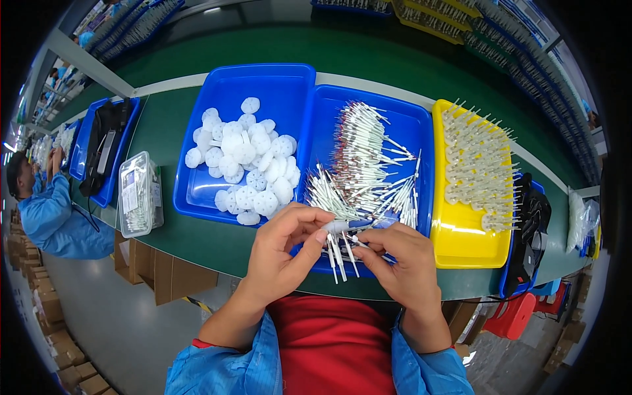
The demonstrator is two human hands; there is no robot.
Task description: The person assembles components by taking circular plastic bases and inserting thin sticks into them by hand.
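Observation:
My left hand pinches a white plastic disc, held nearly edge-on at the table's near side. Several thin white rods hang down from the disc. At its right side, my right hand closes thumb and fingers on another white rod. Just beyond both hands lies a blue tray with a heap of white rods, many with dark red ends. A second blue tray, to the left, holds loose perforated white discs.
On the right, a yellow tray holds discs fitted with rods. A clear plastic box stands left of the discs. Black items lie in a tray farther left. Another person in blue works at far left. Red stools are below right.

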